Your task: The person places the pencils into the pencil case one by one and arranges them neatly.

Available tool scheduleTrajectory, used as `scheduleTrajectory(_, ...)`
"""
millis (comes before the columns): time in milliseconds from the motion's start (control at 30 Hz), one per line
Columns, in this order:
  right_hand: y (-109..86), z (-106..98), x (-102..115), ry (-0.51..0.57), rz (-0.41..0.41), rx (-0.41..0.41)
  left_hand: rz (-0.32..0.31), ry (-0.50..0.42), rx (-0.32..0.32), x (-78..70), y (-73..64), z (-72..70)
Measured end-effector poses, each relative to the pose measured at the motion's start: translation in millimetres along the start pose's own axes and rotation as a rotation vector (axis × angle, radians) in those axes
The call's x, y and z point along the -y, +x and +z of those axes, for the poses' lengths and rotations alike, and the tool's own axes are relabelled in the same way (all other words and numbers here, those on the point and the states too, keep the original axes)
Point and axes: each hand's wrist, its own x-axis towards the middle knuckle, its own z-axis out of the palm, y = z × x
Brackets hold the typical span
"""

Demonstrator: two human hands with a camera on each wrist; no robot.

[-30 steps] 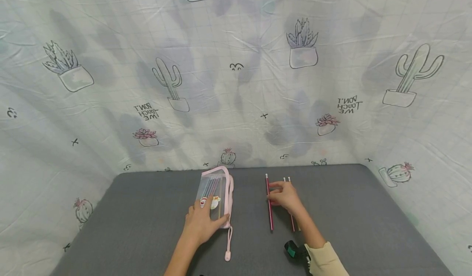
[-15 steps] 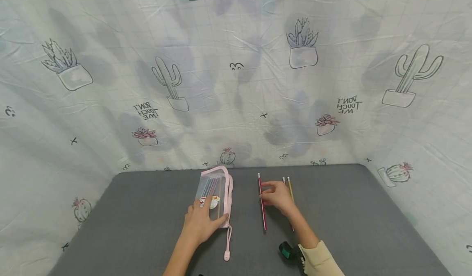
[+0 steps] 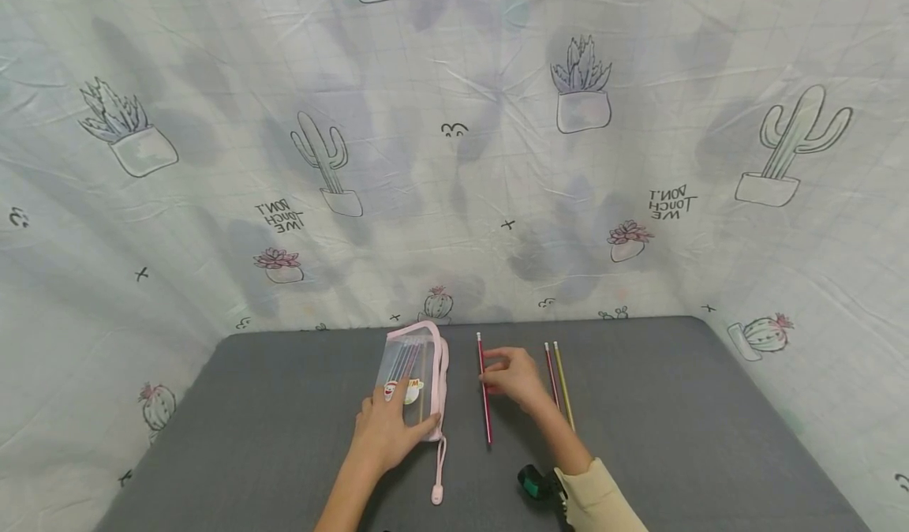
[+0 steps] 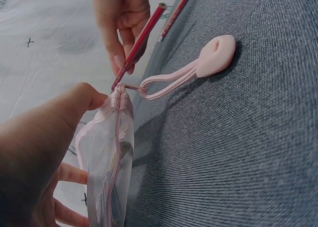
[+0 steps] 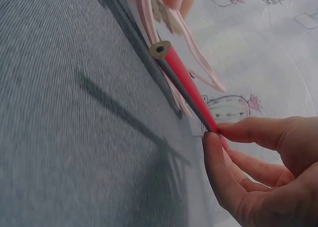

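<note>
In the head view my left hand (image 3: pixel 387 433) rests on a see-through mesh pencil case (image 3: pixel 436 370) with pink edging, its fingers spread over the top and its thumb at the zip edge. Several pencils show inside the case. To the right of it, my right hand (image 3: pixel 513 378) pinches a red pencil (image 3: pixel 486 415) between thumb and fingers. The white eraser end points away from me. In the right wrist view the flat, unsharpened end of this pencil (image 5: pixel 186 88) faces the camera, raised above its shadow on the cloth.
Right of my right hand, another red pencil (image 3: pixel 552 378) and a yellow pencil (image 3: pixel 564 386) lie side by side on the grey table (image 3: pixel 675 421). A pink wrist strap (image 3: pixel 437 492) trails from the case. A cactus-print curtain (image 3: pixel 497 161) rises behind.
The right hand has moved left with the red pencil, nearer the pencil case. The two other pencils have come into fuller view. The left hand and case have stayed put.
</note>
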Motion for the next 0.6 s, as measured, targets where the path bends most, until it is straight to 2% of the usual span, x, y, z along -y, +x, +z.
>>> scheduleTrajectory(600,12.0,36,5,0.085,-0.036,0.042,-0.004,-0.005,0.008,-2.0,-1.7,-2.7)
